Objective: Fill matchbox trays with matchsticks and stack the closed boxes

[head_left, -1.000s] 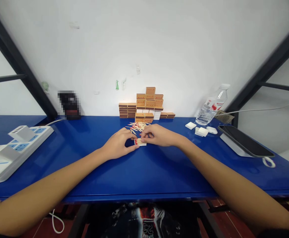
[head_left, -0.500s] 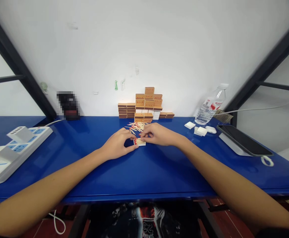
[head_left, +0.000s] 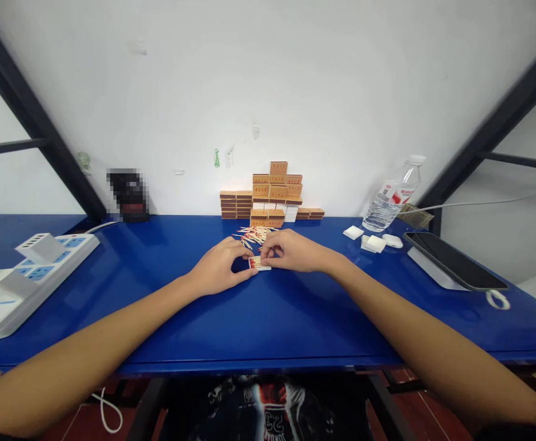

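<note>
A small white matchbox tray [head_left: 264, 267] lies on the blue table, with red-tipped matches [head_left: 257, 262] in it. My left hand [head_left: 222, 265] grips the tray's left end between thumb and fingers. Over the tray's right part, my right hand [head_left: 290, 250] is closed, its thumb and fingertips down at the matches; whether a match is pinched there I cannot make out. Just behind the hands is a loose pile of matches [head_left: 257, 234], partly covered by the right hand. Behind that pile stand stacked orange-brown matchboxes [head_left: 277, 191] against the wall.
A white power strip [head_left: 65, 269] is at the left, with a pixelated dark object [head_left: 130, 196] behind it. To the right are a water bottle [head_left: 389, 199], several small white pieces [head_left: 374, 244] and a phone [head_left: 454, 260] on a white block. The blue table's front edge [head_left: 249, 366] runs below my arms.
The right fingertips have shifted very slightly over the tray's matches. My left hand keeps its hold on the tray, and the whole view has moved a little.
</note>
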`<action>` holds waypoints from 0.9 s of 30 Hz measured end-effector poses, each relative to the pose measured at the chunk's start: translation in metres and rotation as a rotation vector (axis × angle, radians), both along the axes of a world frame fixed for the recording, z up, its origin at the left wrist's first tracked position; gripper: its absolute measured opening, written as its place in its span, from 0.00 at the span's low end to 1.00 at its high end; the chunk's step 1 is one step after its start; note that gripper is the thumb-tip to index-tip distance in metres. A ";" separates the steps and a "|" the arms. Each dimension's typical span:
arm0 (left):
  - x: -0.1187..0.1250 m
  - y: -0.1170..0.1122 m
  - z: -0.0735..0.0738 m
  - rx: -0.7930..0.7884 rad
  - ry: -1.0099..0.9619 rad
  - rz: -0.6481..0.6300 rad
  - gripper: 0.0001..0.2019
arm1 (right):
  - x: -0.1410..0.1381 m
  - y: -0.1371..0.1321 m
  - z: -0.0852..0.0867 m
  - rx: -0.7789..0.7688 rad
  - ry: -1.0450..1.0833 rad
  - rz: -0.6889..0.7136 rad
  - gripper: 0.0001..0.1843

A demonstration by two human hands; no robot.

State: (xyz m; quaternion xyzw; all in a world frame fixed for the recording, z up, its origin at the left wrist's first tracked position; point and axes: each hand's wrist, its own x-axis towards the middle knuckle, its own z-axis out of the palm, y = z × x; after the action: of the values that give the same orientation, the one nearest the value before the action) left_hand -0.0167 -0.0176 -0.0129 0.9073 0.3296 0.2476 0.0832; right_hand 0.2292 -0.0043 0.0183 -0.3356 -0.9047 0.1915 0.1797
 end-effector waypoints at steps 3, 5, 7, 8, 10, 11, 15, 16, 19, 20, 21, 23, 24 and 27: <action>0.000 0.000 0.001 -0.010 0.003 -0.004 0.13 | 0.002 0.002 -0.001 -0.013 0.021 0.021 0.07; 0.001 0.000 0.001 -0.016 0.002 -0.003 0.13 | 0.002 0.003 -0.002 -0.026 0.023 0.022 0.07; 0.000 0.000 0.001 -0.023 0.006 0.003 0.14 | 0.002 0.004 -0.004 -0.037 0.015 0.010 0.07; 0.000 0.000 0.000 -0.023 0.008 0.006 0.14 | 0.001 0.004 -0.004 -0.043 0.012 0.002 0.07; -0.001 0.000 0.000 -0.015 0.008 0.009 0.14 | 0.000 0.004 -0.005 -0.065 0.010 -0.013 0.07; -0.001 0.001 -0.001 -0.010 0.009 0.009 0.14 | 0.000 0.005 -0.005 -0.076 0.011 -0.017 0.08; -0.002 0.001 -0.002 0.002 0.004 0.005 0.13 | 0.003 0.010 -0.008 -0.078 0.046 -0.040 0.10; -0.002 0.001 -0.002 0.006 0.001 0.005 0.13 | 0.005 0.012 -0.009 -0.059 0.062 -0.061 0.11; -0.001 0.001 -0.002 0.012 -0.006 0.002 0.13 | 0.010 0.019 -0.013 0.042 0.070 -0.155 0.08; -0.001 0.001 -0.003 0.011 -0.007 0.002 0.13 | 0.012 0.022 -0.014 0.075 0.055 -0.178 0.06; -0.001 0.001 -0.003 0.011 -0.007 0.002 0.13 | 0.014 0.024 -0.016 0.094 0.036 -0.187 0.05; -0.001 0.001 -0.003 0.010 -0.005 0.003 0.14 | 0.018 0.029 -0.019 0.084 0.008 -0.175 0.04; -0.001 0.001 -0.003 0.010 -0.004 0.003 0.14 | 0.019 0.030 -0.020 0.064 0.000 -0.163 0.05; -0.001 0.001 -0.002 0.005 -0.007 0.002 0.14 | 0.020 0.033 -0.022 0.018 -0.025 -0.159 0.06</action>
State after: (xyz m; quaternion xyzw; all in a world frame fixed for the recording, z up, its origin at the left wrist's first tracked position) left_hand -0.0177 -0.0167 -0.0153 0.9063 0.3294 0.2516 0.0820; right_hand 0.2495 0.0282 -0.0037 -0.4069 -0.8791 0.1643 0.1861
